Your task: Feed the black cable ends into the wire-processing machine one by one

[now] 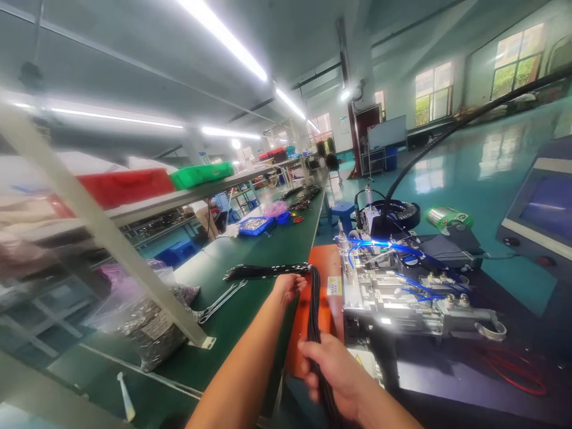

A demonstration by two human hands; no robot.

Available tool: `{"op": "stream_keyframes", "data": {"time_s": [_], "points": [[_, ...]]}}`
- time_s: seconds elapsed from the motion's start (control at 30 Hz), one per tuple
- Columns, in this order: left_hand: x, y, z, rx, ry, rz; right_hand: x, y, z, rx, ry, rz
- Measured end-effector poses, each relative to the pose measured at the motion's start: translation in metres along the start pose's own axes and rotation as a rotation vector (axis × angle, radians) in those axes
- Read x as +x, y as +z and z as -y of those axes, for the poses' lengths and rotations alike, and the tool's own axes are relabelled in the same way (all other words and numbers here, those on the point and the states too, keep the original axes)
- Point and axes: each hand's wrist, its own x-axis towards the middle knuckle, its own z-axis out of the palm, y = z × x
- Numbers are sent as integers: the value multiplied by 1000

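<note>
Head view: the right hand (333, 369) has its fingers curled around a bundle of black cables (314, 304), which bends over an orange surface (325, 256) and reaches onto the green table (250, 298). The left hand (289, 289), fingers partly curled, is just beside the bundle near the bend; whether it touches cannot be told. Two wrenches (223, 301) lie left of the left hand, near a bag of small parts (152, 333).
</note>
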Motion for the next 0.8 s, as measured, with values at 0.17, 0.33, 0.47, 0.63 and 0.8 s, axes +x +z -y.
{"op": "stream_keyframes", "data": {"time_s": [0.17,0.33,0.47,0.63,0.8], "points": [[2,7,11,155,41,2,0,-18,-19,-92,90,-53],[9,33,21,253,188,-8,11,-34,-42,-248,35,-18],[12,43,31,274,274,-65,4,-51,-46,-108,-12,18],[15,27,33,257,247,-90,-12,-79,-48,-18,-58,30],[12,-26,18,208,201,-160,-12,-80,-46,-159,-43,72]]}}
